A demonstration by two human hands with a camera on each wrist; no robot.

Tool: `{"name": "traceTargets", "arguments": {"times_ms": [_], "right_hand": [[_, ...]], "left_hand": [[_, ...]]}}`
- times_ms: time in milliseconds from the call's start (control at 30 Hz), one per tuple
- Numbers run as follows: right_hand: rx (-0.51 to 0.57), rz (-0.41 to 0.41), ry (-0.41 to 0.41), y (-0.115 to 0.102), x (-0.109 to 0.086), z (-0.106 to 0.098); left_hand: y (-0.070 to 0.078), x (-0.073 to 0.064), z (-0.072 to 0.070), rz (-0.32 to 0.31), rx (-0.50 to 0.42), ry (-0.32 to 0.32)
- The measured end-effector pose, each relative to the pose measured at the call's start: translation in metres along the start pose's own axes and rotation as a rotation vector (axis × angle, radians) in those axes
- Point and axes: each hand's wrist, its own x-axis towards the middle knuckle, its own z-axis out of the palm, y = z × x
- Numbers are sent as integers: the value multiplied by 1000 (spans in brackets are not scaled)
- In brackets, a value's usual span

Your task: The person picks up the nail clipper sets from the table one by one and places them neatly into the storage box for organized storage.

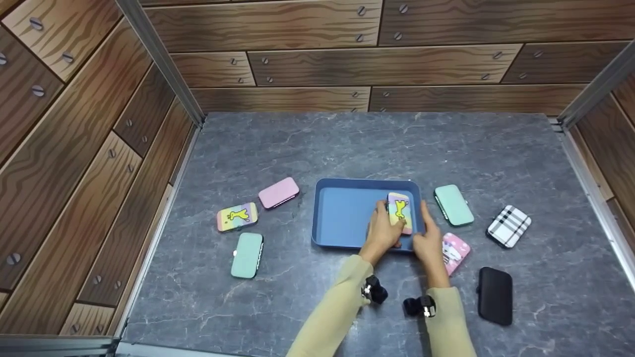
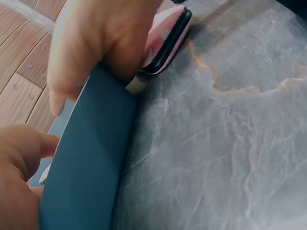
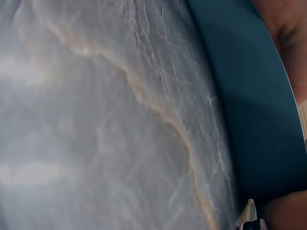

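Observation:
A blue tray [image 1: 342, 215] lies on the grey marbled surface. Over its right part, my left hand [image 1: 382, 233] holds a pastel striped case with a yellow giraffe [image 1: 398, 206], the thumb on its lower end. My right hand [image 1: 429, 243] grips the tray's right front corner. In the left wrist view, the right hand [image 2: 103, 38] straddles the tray wall [image 2: 91, 148], with a pink case [image 2: 165, 38] just outside. The left hand [image 2: 19, 167] shows behind that wall; its case is mostly hidden there. In the right wrist view, the tray wall [image 3: 259, 105] hides most of the fingers.
Left of the tray lie a pink case [image 1: 279, 193], another giraffe case [image 1: 237, 216] and a mint case [image 1: 247, 255]. On the right are a mint case [image 1: 454, 205], a pink patterned case [image 1: 455, 252], a plaid case [image 1: 509, 226] and a black case [image 1: 495, 296]. Wood-patterned walls enclose the surface.

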Motion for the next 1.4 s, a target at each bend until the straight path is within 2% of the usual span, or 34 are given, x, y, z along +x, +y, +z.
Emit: {"name": "traceTargets", "arguments": {"times_ms": [100, 433, 700, 867, 1100, 1400], "right_hand": [[-11, 18, -12, -1, 0, 0], [-15, 13, -9, -1, 2, 0], [-23, 24, -1, -2, 1, 0], [-11, 28, -5, -2, 1, -1], [-20, 25, 12, -2, -1, -1], [55, 58, 19, -4, 1, 1]], "left_hand": [[0, -1, 2, 19, 72, 29], [-1, 0, 4, 65, 197, 35], [-5, 3, 3, 56, 202, 32], [-4, 2, 3, 56, 231, 11], [-3, 1, 3, 58, 266, 15], [-2, 1, 4, 49, 312, 16]]}}
